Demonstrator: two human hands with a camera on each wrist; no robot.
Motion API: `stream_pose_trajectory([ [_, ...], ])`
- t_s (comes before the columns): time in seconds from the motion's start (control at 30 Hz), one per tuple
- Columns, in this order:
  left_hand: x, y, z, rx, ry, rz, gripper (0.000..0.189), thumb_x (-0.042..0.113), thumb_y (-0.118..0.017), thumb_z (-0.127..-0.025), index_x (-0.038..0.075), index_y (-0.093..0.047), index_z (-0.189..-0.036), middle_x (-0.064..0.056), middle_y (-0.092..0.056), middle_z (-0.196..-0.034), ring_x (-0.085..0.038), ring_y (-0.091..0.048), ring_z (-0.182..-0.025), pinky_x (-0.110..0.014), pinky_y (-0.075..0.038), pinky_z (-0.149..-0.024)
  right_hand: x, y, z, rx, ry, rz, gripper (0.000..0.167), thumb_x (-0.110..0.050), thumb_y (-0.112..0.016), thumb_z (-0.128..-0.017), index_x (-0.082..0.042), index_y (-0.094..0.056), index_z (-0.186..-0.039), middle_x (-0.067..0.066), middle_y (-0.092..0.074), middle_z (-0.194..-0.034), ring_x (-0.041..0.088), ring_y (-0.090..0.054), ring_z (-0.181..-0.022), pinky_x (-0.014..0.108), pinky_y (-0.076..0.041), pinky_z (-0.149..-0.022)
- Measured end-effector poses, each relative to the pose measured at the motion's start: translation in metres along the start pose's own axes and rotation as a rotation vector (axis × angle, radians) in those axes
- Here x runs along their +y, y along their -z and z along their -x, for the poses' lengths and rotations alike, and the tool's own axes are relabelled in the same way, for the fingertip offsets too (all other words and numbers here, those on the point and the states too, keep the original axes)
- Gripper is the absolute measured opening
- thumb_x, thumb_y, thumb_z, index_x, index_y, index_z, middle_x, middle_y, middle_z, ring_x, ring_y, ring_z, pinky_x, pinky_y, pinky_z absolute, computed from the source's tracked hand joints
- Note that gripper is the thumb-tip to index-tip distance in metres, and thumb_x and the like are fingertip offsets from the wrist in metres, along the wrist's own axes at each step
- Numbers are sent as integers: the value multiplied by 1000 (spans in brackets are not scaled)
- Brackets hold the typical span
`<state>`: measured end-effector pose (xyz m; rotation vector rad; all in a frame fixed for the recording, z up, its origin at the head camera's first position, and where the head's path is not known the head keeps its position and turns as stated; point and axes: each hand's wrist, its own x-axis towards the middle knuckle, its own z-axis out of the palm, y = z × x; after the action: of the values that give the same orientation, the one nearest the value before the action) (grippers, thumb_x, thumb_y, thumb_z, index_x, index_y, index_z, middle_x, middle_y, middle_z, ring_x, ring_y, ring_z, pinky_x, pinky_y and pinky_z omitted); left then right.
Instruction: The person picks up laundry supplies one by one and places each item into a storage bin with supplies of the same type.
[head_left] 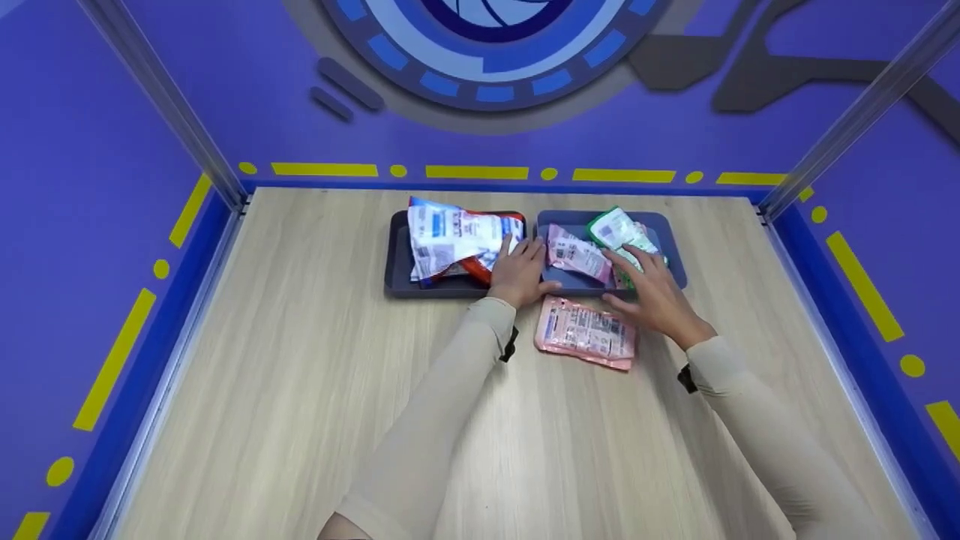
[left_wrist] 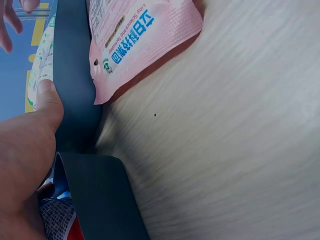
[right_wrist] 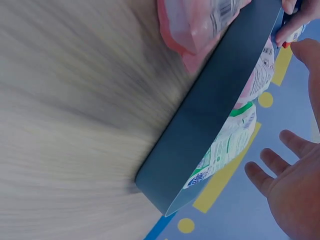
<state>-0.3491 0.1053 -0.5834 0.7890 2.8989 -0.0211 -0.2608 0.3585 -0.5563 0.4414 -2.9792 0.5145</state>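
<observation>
In the head view, my left hand (head_left: 519,271) lies where two dark trays meet, its fingers over the right end of the left tray (head_left: 401,291). Its thumb (left_wrist: 49,102) is at the rim of the grey-blue right tray (left_wrist: 75,75). My right hand (head_left: 654,298) hovers over the right part of that tray, fingers spread, nothing gripped. Inside lie a pink-and-white packet (head_left: 577,255) and a green-and-white packet (head_left: 619,229). A flat pink pouch (head_left: 589,334) lies on the table just in front of the right tray.
White-and-blue bags (head_left: 450,236) and a red-edged packet (head_left: 478,270) fill the left tray. Both trays stand near the back of a wooden table (head_left: 300,390). Blue-purple panels (head_left: 247,90) wall in the back and both sides.
</observation>
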Motion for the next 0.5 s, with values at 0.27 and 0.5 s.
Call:
stream_pose_trajectory([
  [0.27, 1, 1, 1, -2, -1, -6, 91, 73, -45, -96, 15, -28, -164, 2, -21, -171, -21, -22, -156, -48, 4, -127, -9, -6, 12, 4, 21, 6, 80, -34, -80, -89, -32, -40, -159, 16, -30, -162, 46, -32, -141, 78, -33, -105],
  [0.5, 1, 2, 2, -3, 4, -19, 91, 73, -43, -96, 16, -28, -164, 3, -21, -171, -21, -23, -155, -48, 4, -127, -14, -16, 21, 40, 86, 8, 79, -35, -82, -88, -30, -43, -157, 18, -37, -157, 43, -40, -134, 71, -40, -105],
])
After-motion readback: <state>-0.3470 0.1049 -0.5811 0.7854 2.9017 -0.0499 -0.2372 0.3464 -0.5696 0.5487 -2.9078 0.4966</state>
